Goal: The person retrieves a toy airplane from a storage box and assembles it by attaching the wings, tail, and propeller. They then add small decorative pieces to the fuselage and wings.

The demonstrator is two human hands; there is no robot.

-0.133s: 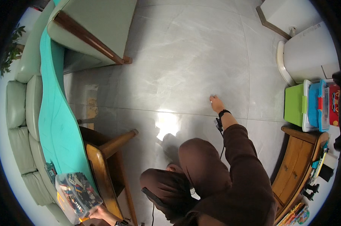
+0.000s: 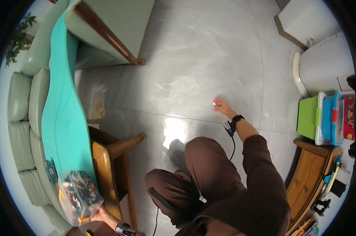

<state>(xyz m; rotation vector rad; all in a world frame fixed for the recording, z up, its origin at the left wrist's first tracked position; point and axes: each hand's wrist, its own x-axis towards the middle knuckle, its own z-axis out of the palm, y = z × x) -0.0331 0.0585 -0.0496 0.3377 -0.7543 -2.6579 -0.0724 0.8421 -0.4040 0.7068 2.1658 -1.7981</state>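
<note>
Just left of the wooden chair, my left hand grips a clear tub well filled with small pieces; well right of that chair, above the floor, my right hand pinches something small and reddish — outside the tub.

The bench is turquoise and the sofa pale grey-green. The floor is light grey, marbled with whitish veins. In the colourless, see-through box, bricks mix black, white, grey, blue and orange. The small piece in the right fingers shows red and white. Sleeve and trousers are dark brown; the side bins are lime green, blue and red.
</note>
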